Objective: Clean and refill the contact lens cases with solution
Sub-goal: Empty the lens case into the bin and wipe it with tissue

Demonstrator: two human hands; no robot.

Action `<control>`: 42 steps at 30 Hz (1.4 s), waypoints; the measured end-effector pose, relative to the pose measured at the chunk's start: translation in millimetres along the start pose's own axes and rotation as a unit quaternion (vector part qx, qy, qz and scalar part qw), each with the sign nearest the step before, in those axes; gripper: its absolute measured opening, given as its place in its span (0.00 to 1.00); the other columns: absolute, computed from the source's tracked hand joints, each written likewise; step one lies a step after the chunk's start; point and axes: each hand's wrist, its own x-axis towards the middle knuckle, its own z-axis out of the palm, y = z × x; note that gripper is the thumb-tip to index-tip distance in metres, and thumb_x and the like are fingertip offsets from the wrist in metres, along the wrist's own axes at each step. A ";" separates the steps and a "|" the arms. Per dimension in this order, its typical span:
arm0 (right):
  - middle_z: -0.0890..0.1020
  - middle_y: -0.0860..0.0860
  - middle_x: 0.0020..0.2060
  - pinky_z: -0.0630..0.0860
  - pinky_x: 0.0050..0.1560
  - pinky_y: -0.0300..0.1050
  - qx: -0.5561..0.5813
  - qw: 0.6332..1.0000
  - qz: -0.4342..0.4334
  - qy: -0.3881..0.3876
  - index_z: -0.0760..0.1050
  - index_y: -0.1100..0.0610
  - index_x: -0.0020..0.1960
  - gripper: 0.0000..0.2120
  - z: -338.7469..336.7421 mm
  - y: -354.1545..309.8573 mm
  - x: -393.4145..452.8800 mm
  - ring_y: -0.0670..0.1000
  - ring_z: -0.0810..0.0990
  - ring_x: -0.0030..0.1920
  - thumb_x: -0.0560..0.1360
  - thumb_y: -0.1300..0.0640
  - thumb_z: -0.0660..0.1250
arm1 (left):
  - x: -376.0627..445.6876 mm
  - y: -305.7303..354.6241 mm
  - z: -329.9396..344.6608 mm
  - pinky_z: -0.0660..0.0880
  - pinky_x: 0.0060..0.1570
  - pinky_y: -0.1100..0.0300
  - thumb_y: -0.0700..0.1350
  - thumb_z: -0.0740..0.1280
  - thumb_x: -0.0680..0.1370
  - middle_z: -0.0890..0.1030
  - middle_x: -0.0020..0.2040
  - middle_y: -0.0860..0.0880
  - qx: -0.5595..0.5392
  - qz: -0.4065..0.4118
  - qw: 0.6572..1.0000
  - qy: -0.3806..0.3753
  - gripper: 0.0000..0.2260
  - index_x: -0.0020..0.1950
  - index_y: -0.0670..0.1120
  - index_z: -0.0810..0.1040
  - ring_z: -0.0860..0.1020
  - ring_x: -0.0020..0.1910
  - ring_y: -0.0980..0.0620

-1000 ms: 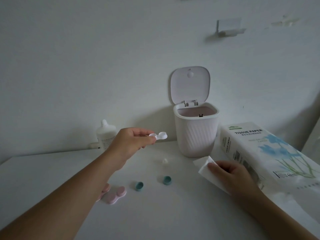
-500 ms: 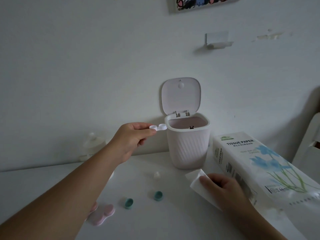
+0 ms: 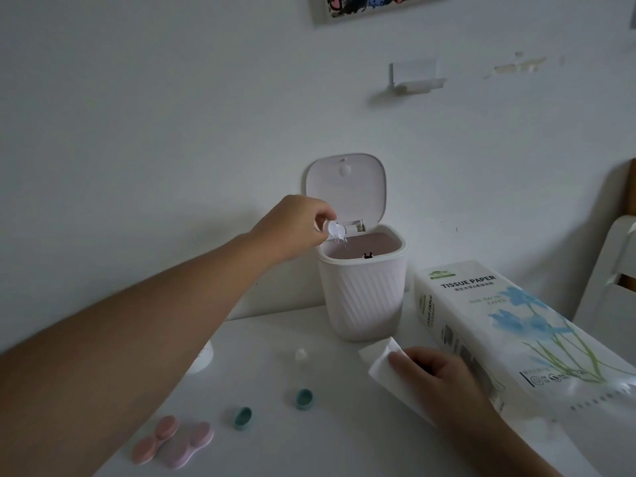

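Left hand [image 3: 292,227] is pinching the clear lens case [image 3: 334,231], tipping it over the open bin [image 3: 361,270]; droplets are falling inside. Right hand [image 3: 437,376] is gripping a tissue [image 3: 382,356]. Shaking it fully dry above the bin is probably helping before wiping.

Left hand [image 3: 292,225] reaches forward, fingers pinched — right hand [image 3: 437,376] low, fingers curled.
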 end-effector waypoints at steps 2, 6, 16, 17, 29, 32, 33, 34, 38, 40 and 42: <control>0.77 0.46 0.29 0.68 0.34 0.42 -0.001 1.000 -0.001 -0.001 0.85 0.55 0.45 0.15 -0.1 -0.6 0.2 0.43 0.74 0.31 0.75 0.45 0.66 | 4.6 1.4 -0.1 0.69 0.47 0.57 0.44 0.67 0.80 0.83 0.45 0.51 0.150 0.116 0.981 -0.032 0.07 0.53 0.48 0.84 0.76 0.48 0.47; 0.78 0.45 0.28 0.68 0.32 0.40 0.003 1.000 -0.004 -0.003 0.86 0.52 0.45 0.10 0.0 1.0 1.2 0.42 0.74 0.30 0.78 0.50 0.67 | 8.0 2.9 -1.4 0.59 0.44 0.58 0.41 0.61 0.82 0.81 0.43 0.51 0.281 0.262 0.923 -0.036 0.09 0.49 0.50 0.81 0.69 0.43 0.48; 0.77 0.45 0.28 0.68 0.32 0.42 0.028 1.000 -0.005 -0.007 0.85 0.53 0.46 0.20 1.6 1.8 2.2 0.43 0.73 0.31 0.69 0.39 0.65 | 4.6 6.2 -8.5 0.74 0.44 0.52 0.33 0.66 0.77 0.82 0.39 0.48 0.333 0.345 0.877 0.031 0.10 0.48 0.45 0.84 0.77 0.42 0.44; 0.76 0.45 0.28 0.67 0.32 0.42 0.028 1.000 -0.005 -0.004 0.85 0.53 0.46 0.20 1.9 2.4 2.5 0.43 0.73 0.30 0.69 0.39 0.65 | 3.5 6.5 -8.5 0.74 0.44 0.52 0.33 0.65 0.77 0.82 0.40 0.48 0.340 0.342 0.875 0.028 0.10 0.48 0.45 0.84 0.77 0.42 0.44; 0.74 0.44 0.27 0.66 0.32 0.40 0.021 1.000 -0.006 0.007 0.84 0.55 0.44 0.21 1.6 -0.5 1.5 0.43 0.71 0.29 0.69 0.39 0.64 | 0.4 17.2 -13.2 0.66 0.49 0.57 0.33 0.58 0.78 0.81 0.46 0.52 0.373 0.261 0.890 0.001 0.17 0.55 0.49 0.81 0.74 0.49 0.47; 0.74 0.43 0.26 0.65 0.30 0.38 0.019 1.000 -0.002 0.005 0.85 0.54 0.44 0.18 1.0 -3.4 -0.1 0.42 0.70 0.28 0.71 0.41 0.65 | -4.5 18.7 -13.6 0.66 0.46 0.57 0.33 0.61 0.77 0.81 0.43 0.50 0.369 0.259 0.892 0.020 0.14 0.53 0.48 0.82 0.75 0.46 0.46; 0.74 0.43 0.26 0.65 0.30 0.38 0.019 1.000 -0.002 0.005 0.85 0.54 0.44 0.17 1.0 -4.0 -0.6 0.42 0.70 0.28 0.72 0.42 0.65 | -6.5 18.5 -14.9 0.67 0.45 0.56 0.33 0.64 0.76 0.81 0.41 0.49 0.353 0.262 0.898 0.031 0.13 0.51 0.47 0.83 0.76 0.44 0.44; 0.75 0.43 0.26 0.66 0.30 0.38 0.018 1.000 -0.001 0.005 0.85 0.53 0.44 0.16 0.8 -4.8 -1.4 0.42 0.71 0.28 0.73 0.43 0.65 | -8.4 17.7 -16.4 0.68 0.43 0.55 0.33 0.66 0.76 0.81 0.40 0.48 0.334 0.262 0.904 0.045 0.11 0.50 0.46 0.84 0.76 0.42 0.43; 0.72 0.42 0.25 0.63 0.28 0.36 0.018 1.000 0.000 0.007 0.84 0.54 0.39 0.15 1.0 -11.1 -5.1 0.42 0.68 0.27 0.73 0.45 0.66 | -24.3 18.5 -19.4 0.67 0.44 0.56 0.39 0.72 0.76 0.83 0.40 0.50 0.172 0.162 0.965 0.114 0.04 0.49 0.46 0.84 0.76 0.42 0.43; 0.71 0.44 0.26 0.62 0.29 0.38 0.026 1.000 0.001 0.011 0.82 0.60 0.41 0.18 1.8 -14.5 -6.9 0.44 0.67 0.28 0.74 0.45 0.66 | -39.0 20.9 -17.1 0.67 0.42 0.62 0.42 0.73 0.75 0.82 0.40 0.55 0.025 0.045 0.987 0.150 0.04 0.50 0.47 0.85 0.76 0.42 0.48; 0.69 0.47 0.27 0.60 0.31 0.40 0.037 0.999 0.005 0.016 0.79 0.64 0.40 0.20 0.7 -15.8 -8.5 0.46 0.66 0.29 0.75 0.46 0.67 | -57.1 22.5 -14.5 0.70 0.40 0.68 0.45 0.75 0.74 0.82 0.39 0.58 -0.105 -0.067 0.975 0.181 0.05 0.49 0.51 0.85 0.77 0.40 0.53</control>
